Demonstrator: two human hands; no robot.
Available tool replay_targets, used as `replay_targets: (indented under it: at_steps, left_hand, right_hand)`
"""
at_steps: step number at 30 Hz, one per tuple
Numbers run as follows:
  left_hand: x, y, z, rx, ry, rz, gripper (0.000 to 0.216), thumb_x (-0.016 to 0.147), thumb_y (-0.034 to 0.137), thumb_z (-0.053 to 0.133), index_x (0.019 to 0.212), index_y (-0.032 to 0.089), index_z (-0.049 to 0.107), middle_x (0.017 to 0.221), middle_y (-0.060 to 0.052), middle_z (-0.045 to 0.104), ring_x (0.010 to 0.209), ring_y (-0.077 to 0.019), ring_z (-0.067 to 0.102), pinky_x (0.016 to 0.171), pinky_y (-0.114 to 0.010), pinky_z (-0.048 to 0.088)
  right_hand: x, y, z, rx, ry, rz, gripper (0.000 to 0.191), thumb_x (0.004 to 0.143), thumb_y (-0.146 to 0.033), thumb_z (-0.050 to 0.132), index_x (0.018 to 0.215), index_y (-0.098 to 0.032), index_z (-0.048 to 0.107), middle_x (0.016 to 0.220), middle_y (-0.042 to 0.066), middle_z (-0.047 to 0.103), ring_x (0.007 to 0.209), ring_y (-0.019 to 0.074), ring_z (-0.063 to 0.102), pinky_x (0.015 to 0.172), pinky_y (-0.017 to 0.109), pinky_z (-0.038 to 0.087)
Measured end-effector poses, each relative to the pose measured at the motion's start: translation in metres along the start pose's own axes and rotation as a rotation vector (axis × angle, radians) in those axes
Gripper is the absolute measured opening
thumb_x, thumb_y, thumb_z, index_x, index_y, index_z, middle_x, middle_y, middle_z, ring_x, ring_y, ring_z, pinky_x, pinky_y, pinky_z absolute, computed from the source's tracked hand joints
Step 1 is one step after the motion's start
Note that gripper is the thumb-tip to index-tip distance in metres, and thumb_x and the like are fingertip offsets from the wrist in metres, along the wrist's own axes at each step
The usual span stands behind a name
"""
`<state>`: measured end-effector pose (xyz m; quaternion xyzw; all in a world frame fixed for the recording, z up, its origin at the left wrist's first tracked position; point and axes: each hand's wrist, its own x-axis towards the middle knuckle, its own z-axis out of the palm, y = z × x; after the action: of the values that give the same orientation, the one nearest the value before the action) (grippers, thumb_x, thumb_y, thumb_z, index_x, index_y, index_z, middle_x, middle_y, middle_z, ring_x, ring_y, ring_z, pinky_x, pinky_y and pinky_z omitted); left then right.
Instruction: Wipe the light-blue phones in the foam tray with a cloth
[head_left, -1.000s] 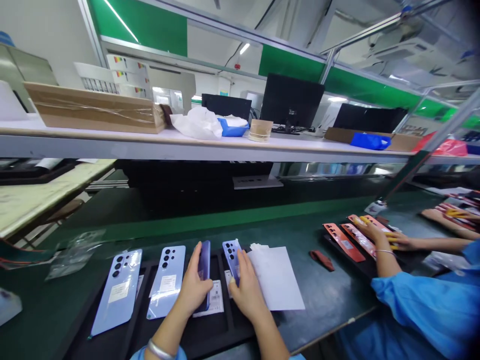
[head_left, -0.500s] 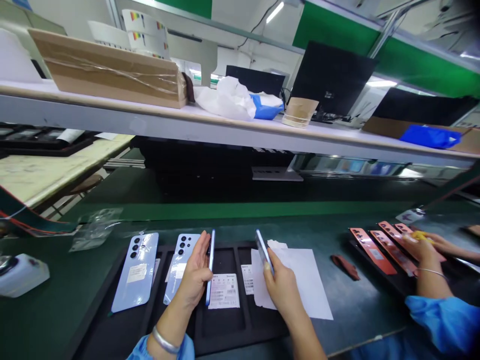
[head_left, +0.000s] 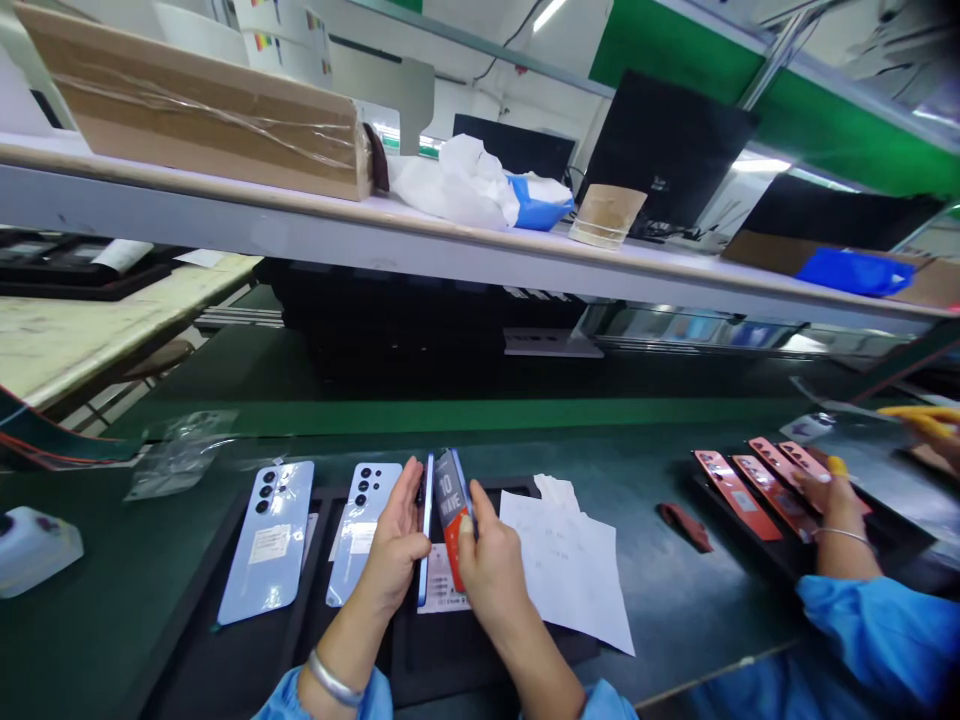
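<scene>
Hands each hold 1 phone: left hand (head_left: 391,548) (edge-on phone (head_left: 426,525)), right hand (head_left: 491,565).

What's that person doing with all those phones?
The left hand holds one blue phone up on its edge. The right hand holds another phone beside it, screen sticker showing. Two more blue phones lie face down in the black tray. A co-worker's hand handles orange phones.

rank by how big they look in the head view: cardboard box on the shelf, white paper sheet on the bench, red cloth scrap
1. cardboard box, largest
2. white paper sheet
3. red cloth scrap, smallest

The box lies farther away, yet looks biggest.
</scene>
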<state>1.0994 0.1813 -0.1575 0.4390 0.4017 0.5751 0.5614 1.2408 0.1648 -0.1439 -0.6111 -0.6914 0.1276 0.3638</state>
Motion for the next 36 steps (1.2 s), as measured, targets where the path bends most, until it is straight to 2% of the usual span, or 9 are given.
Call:
replay_targets:
  at_steps: [4,7,11,16,22,26,31,36]
  left_hand:
    - [-0.001,0.0,0.004,-0.041,0.001,-0.014,0.109,0.051,0.016,0.052,0.156,0.018,0.022,0.161,-0.005,0.029,0.148,-0.0291,0.023,0.119,-0.038,0.032]
    - [0.0,0.002,0.007,-0.077,0.039,-0.066,0.103,0.057,0.019,0.055,0.155,0.017,0.025,0.161,-0.007,0.029,0.148,-0.0272,0.024,0.12,-0.036,0.03]
    - [0.001,0.003,0.008,-0.172,0.089,-0.117,0.088,0.07,0.024,0.055,0.154,0.016,0.03,0.159,-0.009,0.034,0.147,-0.0254,0.027,0.12,-0.036,0.028]
    - [0.001,0.002,0.007,-0.214,0.097,-0.13,0.076,0.079,0.028,0.054,0.152,0.019,0.035,0.157,-0.009,0.038,0.145,-0.0276,0.032,0.119,-0.04,0.032]
    - [0.0,0.002,0.008,-0.278,0.093,-0.124,0.082,0.071,0.02,0.059,0.15,0.019,0.038,0.154,-0.01,0.043,0.145,-0.0271,0.033,0.119,-0.04,0.03]
    - [0.0,0.0,0.011,-0.224,0.056,-0.081,0.079,0.073,0.023,0.058,0.15,0.02,0.039,0.154,-0.01,0.043,0.144,-0.0283,0.034,0.119,-0.041,0.033]
    - [0.005,-0.015,0.01,-0.138,0.137,-0.103,0.069,0.076,0.027,0.06,0.143,0.018,0.048,0.151,-0.012,0.046,0.142,-0.0288,0.039,0.117,-0.041,0.035]
    - [0.009,-0.027,0.008,-0.065,0.164,-0.126,0.063,0.073,0.024,0.062,0.134,0.016,0.054,0.144,-0.014,0.054,0.136,-0.0313,0.047,0.12,-0.048,0.028]
  right_hand:
    - [-0.009,-0.003,0.011,0.24,-0.048,-0.022,0.05,0.098,-0.033,0.04,0.141,-0.009,0.052,0.123,0.016,0.068,0.103,0.0258,0.071,0.087,0.035,0.058]
    - [-0.012,0.001,0.014,0.494,-0.087,0.015,0.045,0.099,-0.034,0.044,0.137,-0.014,0.056,0.119,0.012,0.071,0.103,0.0226,0.071,0.089,0.032,0.058]
    - [-0.012,0.005,0.018,0.619,-0.1,0.003,0.04,0.098,-0.029,0.045,0.133,-0.016,0.061,0.122,0.01,0.07,0.11,0.0233,0.068,0.097,0.036,0.055]
    - [-0.014,0.006,0.019,0.602,-0.141,-0.027,0.042,0.098,-0.024,0.043,0.138,-0.019,0.057,0.129,0.008,0.066,0.116,0.0222,0.065,0.101,0.035,0.053]
    - [-0.017,0.011,0.02,0.539,-0.114,-0.057,0.044,0.098,-0.024,0.042,0.139,-0.016,0.055,0.13,0.011,0.065,0.117,0.0222,0.065,0.102,0.036,0.053]
    - [-0.019,0.017,0.022,0.518,-0.068,-0.059,0.044,0.097,-0.023,0.043,0.139,-0.016,0.055,0.13,0.011,0.065,0.117,0.0238,0.065,0.101,0.039,0.053]
    - [-0.016,0.014,0.025,0.516,-0.066,-0.029,0.05,0.09,-0.015,0.045,0.139,-0.015,0.055,0.129,0.011,0.066,0.117,0.0238,0.065,0.102,0.037,0.053]
    - [-0.009,0.003,0.02,0.494,-0.142,-0.019,0.067,0.078,-0.003,0.041,0.142,-0.019,0.052,0.131,0.005,0.065,0.119,0.0203,0.063,0.104,0.032,0.051]
